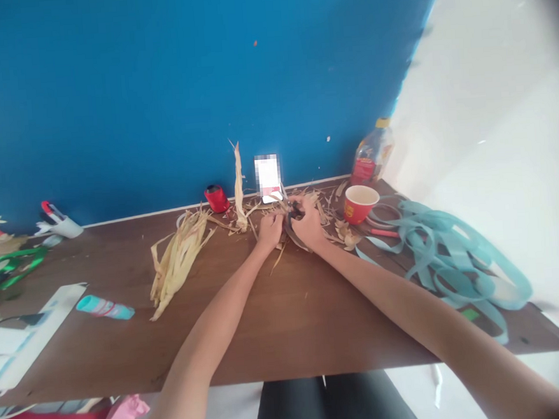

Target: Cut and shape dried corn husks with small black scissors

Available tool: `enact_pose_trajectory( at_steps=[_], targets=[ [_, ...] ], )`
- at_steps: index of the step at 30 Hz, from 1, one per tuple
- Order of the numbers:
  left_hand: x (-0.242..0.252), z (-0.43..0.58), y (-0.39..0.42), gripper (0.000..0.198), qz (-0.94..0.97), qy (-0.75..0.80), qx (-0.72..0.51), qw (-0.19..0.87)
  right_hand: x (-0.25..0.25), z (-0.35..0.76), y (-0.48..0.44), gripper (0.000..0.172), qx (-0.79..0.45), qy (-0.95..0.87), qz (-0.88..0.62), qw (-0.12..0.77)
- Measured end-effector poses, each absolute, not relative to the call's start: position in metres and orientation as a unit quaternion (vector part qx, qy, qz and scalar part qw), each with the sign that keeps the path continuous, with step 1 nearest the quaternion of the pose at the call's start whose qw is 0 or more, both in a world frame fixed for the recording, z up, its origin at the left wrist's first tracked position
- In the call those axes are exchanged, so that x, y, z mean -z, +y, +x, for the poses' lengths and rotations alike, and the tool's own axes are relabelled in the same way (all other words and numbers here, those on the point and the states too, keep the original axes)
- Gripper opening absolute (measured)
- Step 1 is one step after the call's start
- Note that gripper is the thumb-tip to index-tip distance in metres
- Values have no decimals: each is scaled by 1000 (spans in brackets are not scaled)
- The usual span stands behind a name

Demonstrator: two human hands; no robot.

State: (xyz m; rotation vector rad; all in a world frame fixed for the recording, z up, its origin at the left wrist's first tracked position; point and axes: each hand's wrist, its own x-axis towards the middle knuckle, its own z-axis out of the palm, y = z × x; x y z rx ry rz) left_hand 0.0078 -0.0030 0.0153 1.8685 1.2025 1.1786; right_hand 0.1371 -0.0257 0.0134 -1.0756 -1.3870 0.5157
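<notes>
Both my arms reach forward over a brown wooden table point(268, 325). My left hand point(270, 229) and my right hand point(306, 223) meet at the far middle of the table, fingers curled around a small dark piece with dried husk strips point(293, 213) between them. What exactly each hand grips is too small to make out. Loose dried corn husk scraps point(325, 209) lie scattered around the hands.
A bundle of pale husks point(178, 261) lies left of the hands. A red paper cup point(359, 202), a plastic bottle point(372, 153) and coiled teal strapping point(450, 255) are on the right. A teal tube point(105, 307), papers point(25, 336) and a red tape roll point(216, 198) are also present.
</notes>
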Motion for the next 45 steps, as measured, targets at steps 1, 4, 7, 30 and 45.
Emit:
enact_pose_trajectory(
  at_steps=[1, 4, 7, 30, 45],
  targets=[
    [-15, 7, -3, 29, 705, 453, -447, 312, -14, 137, -26, 46, -221, -599, -467, 612],
    [-14, 7, -4, 29, 701, 453, -453, 314, -15, 136, -27, 45, -214, -599, -473, 610],
    [-15, 7, -4, 28, 702, 451, -460, 303, -14, 136, -28, 46, -211, -602, -477, 605],
    [-14, 8, -1, 26, 696, 474, -436, 316, -8, 138, -22, 49, -224, -586, -475, 617],
    [-15, 7, -2, 24, 723, 471, -431, 266, -9, 138, -23, 46, -201, -575, -496, 618]
  ],
)
